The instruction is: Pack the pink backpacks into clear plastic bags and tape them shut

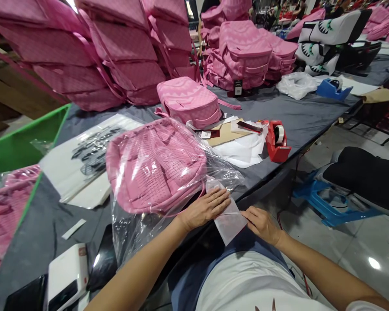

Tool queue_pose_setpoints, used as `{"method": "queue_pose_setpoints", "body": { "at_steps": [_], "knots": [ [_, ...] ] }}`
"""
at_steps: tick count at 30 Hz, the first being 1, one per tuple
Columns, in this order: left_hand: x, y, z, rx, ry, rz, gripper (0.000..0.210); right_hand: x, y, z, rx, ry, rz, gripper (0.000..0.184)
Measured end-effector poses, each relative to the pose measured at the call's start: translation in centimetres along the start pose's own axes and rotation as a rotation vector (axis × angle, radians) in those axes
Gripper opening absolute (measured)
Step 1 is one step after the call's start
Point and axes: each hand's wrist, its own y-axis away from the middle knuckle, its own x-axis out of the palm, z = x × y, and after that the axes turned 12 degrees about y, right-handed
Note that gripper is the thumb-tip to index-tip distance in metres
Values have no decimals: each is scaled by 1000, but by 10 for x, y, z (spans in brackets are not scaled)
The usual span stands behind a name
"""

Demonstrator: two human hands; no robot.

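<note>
A translucent white sheet (228,222), folded to a point, hangs over the table's front edge. My left hand (207,207) lies flat on its upper part, fingers stretched out. At its right edge, my right hand (262,223) pinches the sheet between thumb and curled fingers. Just left of and behind my left hand, a pink backpack (155,164) lies inside a clear plastic bag (129,235), whose loose film spreads to the right and over the front. Part of the sheet under my left hand is hidden.
Behind stand another pink backpack (189,101) and tall stacks of pink bags (123,47). To the right are white papers (243,151) and a red tape dispenser (278,142). A white device (68,272) sits front left; a blue stool (330,203) stands right of the table.
</note>
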Motion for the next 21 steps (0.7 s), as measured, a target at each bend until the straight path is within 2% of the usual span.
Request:
{"method": "queue_pose_setpoints", "body": {
  "at_steps": [2, 5, 7, 9, 11, 13, 16, 18, 21],
  "knots": [
    [1, 5, -2, 1, 2, -31, 45, -2, 3, 5, 7, -6, 43, 33],
    [0, 6, -6, -38, 4, -3, 40, -18, -2, -5, -120, -29, 175, 24],
    [-5, 0, -8, -65, 12, 50, 37, -34, -18, -20, -153, -30, 139, 24],
    [-14, -9, -10, -80, 18, 87, 35, -47, -44, -36, -35, 18, -13, 31],
    [-25, -20, -12, -97, 18, 82, 36, -48, -76, -46, 71, 84, -111, 40],
    [-34, -28, -14, -123, 24, 74, 41, -39, -112, -51, 46, 92, -75, 47],
    [-42, -34, -14, -258, 85, 74, 54, -21, -164, -58, 1, -103, -10, 28],
    [-42, -36, -8, -464, 164, -29, 59, -20, -192, -64, 79, -261, -92, 30],
    [-36, -48, 14, -767, 232, -322, 46, -32, -218, -69, 191, -298, -288, 43]
  ]
}}
